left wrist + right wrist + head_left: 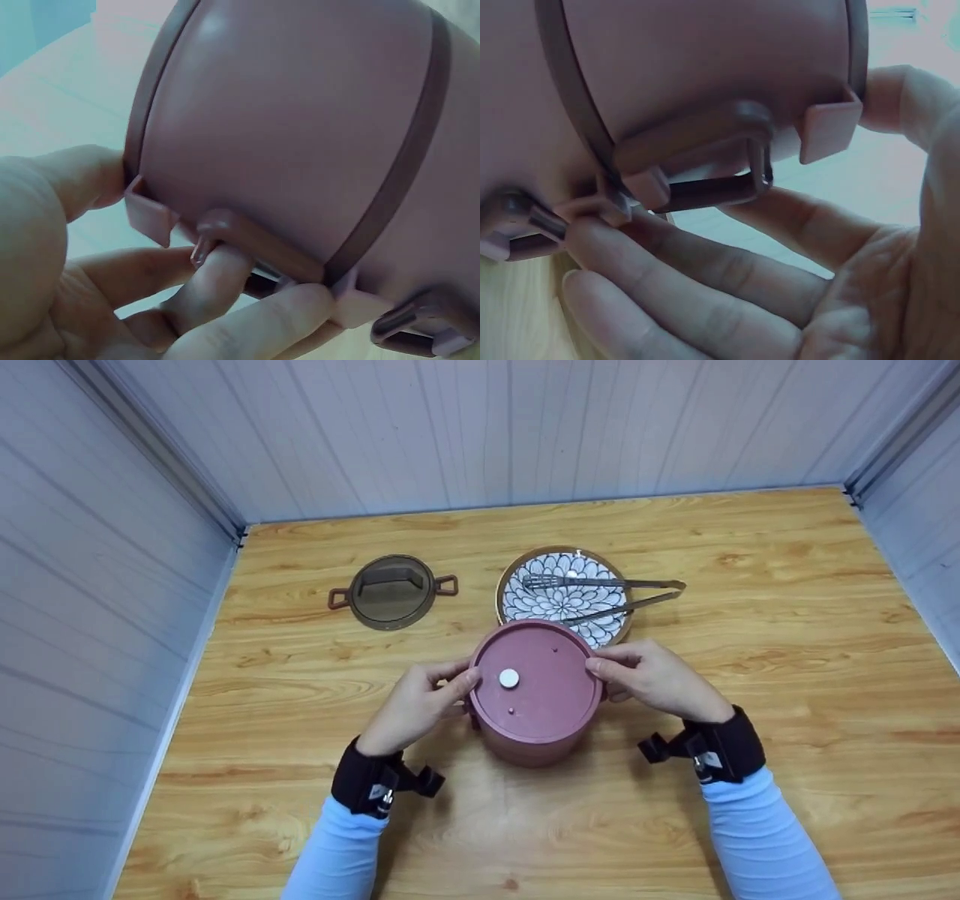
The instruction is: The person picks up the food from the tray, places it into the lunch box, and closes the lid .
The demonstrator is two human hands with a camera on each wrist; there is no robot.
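A pink round container stands on the wooden table, covered by its pink lid with a white knob. My left hand grips its left side: the thumb rests at the lid rim and fingers curl under the side handle beside a lid tab. My right hand grips the opposite side the same way, with fingers beneath the handle and the thumb by the lid tab.
Right behind the container is a blue-and-white patterned plate with metal tongs lying across it. A brown glass lid with two side handles lies at the back left. Grey walls enclose the table on three sides.
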